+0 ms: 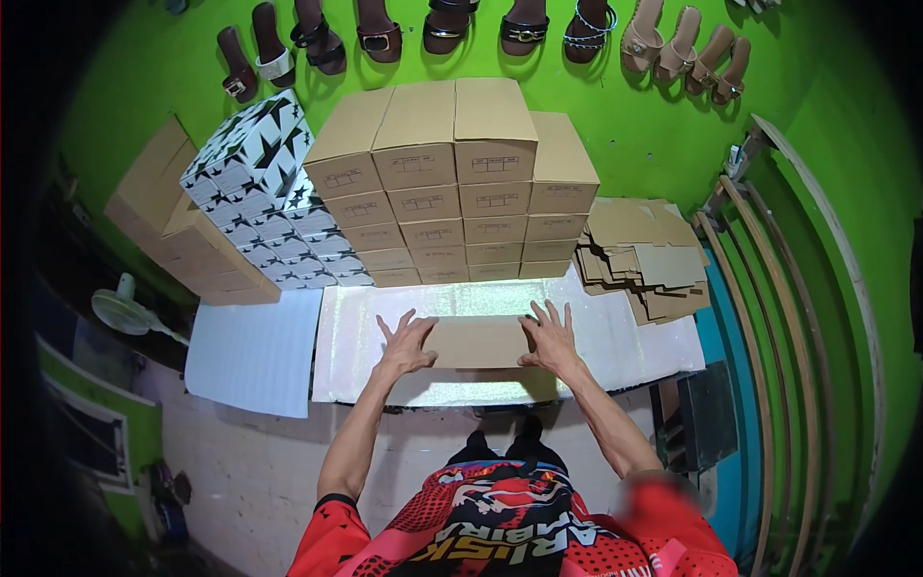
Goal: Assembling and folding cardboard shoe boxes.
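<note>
Far left: a white fan on the floor, then plain brown boxes stacked low beside a leaning stack of white boxes with black stars. A white sheet lies flat on the near left, touching the shiny white mat that covers the work surface.

Centre: the left hand presses the left end of a flat brown cardboard piece, fingers spread, palm down, not clenched (looks like pinning, not lifting). The right hand does the same on the right end. The cardboard lies on the mat, near edge, squarely in front of the person, so both ends are in easy reach.

Behind it: 4 columns of closed brown boxes, stacked against the green wall, labels facing near.

Right: loose pile of flat cardboard blanks, just beside the stack, within arm's reach. Sandals hang along the wall, far side.
</note>
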`<state>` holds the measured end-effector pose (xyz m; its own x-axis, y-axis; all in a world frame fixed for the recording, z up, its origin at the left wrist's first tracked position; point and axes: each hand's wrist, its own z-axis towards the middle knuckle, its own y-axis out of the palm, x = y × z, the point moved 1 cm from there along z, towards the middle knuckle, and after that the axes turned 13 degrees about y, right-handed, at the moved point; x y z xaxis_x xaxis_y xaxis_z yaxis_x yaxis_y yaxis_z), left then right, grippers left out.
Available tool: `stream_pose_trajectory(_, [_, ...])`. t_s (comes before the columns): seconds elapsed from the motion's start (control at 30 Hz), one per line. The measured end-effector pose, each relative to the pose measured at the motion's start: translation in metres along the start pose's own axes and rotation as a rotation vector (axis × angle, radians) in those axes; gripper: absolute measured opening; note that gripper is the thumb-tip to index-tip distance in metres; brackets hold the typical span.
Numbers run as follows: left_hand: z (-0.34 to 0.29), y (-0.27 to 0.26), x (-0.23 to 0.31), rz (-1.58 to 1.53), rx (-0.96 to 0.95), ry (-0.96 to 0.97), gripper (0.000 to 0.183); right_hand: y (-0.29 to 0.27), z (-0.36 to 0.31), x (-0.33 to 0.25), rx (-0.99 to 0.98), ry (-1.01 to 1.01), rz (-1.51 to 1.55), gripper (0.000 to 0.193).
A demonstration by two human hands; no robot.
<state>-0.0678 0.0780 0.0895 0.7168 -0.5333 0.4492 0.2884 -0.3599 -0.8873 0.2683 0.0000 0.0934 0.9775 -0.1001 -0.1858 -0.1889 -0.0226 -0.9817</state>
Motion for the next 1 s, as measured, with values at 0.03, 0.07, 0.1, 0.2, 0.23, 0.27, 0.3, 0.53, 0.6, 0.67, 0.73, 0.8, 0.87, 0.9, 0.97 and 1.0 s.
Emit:
stream_pose_trajectory(0.03, [-0.005, 0.002, -0.001, -0.025, 0.066, 0.014, 0.081, 0.001, 0.000, -0.001, -0.016, -0.023, 0.002, 0.097])
stream_pose_trajectory(0.07, [-0.009, 0.004, -0.001, -0.049, 0.131, 0.027, 0.068, 0.001, -0.002, -0.002, -0.008, -0.016, 0.016, 0.081])
stream_pose_trajectory(0.1, [-0.012, 0.007, -0.002, -0.050, 0.131, 0.026, 0.068, 0.002, -0.003, -0.001, -0.009, -0.017, 0.016, 0.081])
stream_pose_trajectory(0.2, [-0.020, 0.009, 0.007, -0.141, 0.264, 0.097, 0.043, 0.009, -0.010, 0.009, 0.076, -0.033, 0.169, 0.050])
stream_pose_trajectory(0.23, [-0.025, 0.013, 0.009, -0.119, 0.277, 0.135, 0.033, 0.011, -0.013, 0.010, 0.108, -0.072, 0.178, 0.038])
stream_pose_trajectory(0.27, [-0.029, 0.017, 0.011, -0.097, 0.289, 0.174, 0.024, 0.014, -0.017, 0.011, 0.140, -0.109, 0.187, 0.027])
stream_pose_trajectory(0.3, [-0.031, 0.023, 0.016, -0.077, 0.352, 0.203, 0.018, 0.018, -0.023, 0.012, 0.174, -0.118, 0.162, 0.023])
stream_pose_trajectory(0.53, [-0.066, 0.090, 0.008, 0.041, 0.005, 0.248, 0.031, 0.067, -0.065, 0.015, -0.029, -0.125, -0.004, 0.025])
stream_pose_trajectory(0.6, [-0.075, 0.096, 0.012, 0.011, 0.271, 0.318, 0.058, 0.064, -0.074, 0.012, 0.092, -0.113, 0.065, 0.040])
stream_pose_trajectory(0.67, [-0.071, 0.095, 0.022, 0.042, 0.248, 0.264, 0.069, 0.061, -0.074, 0.006, 0.114, -0.140, 0.089, 0.068])
stream_pose_trajectory(0.73, [-0.066, 0.100, 0.028, 0.076, 0.228, 0.199, 0.081, 0.063, -0.069, -0.010, 0.096, -0.177, 0.135, 0.079])
stream_pose_trajectory(0.8, [-0.059, 0.116, 0.021, 0.051, 0.286, 0.025, 0.088, 0.073, -0.061, -0.026, 0.083, -0.220, 0.151, 0.078])
stream_pose_trajectory(0.87, [-0.046, 0.120, 0.024, 0.043, 0.249, 0.016, 0.088, 0.090, -0.060, -0.015, 0.064, -0.168, 0.143, 0.077])
stream_pose_trajectory(0.9, [-0.044, 0.120, 0.025, 0.045, 0.258, 0.013, 0.089, 0.094, -0.060, -0.012, 0.050, -0.159, 0.099, 0.078])
stream_pose_trajectory(0.97, [-0.049, 0.120, 0.023, 0.052, 0.272, -0.013, 0.089, 0.092, -0.058, -0.015, 0.031, -0.175, 0.093, 0.080])
stream_pose_trajectory(1.0, [-0.050, 0.121, 0.023, 0.048, 0.260, -0.022, 0.089, 0.090, -0.058, -0.016, 0.060, -0.152, 0.108, 0.080])
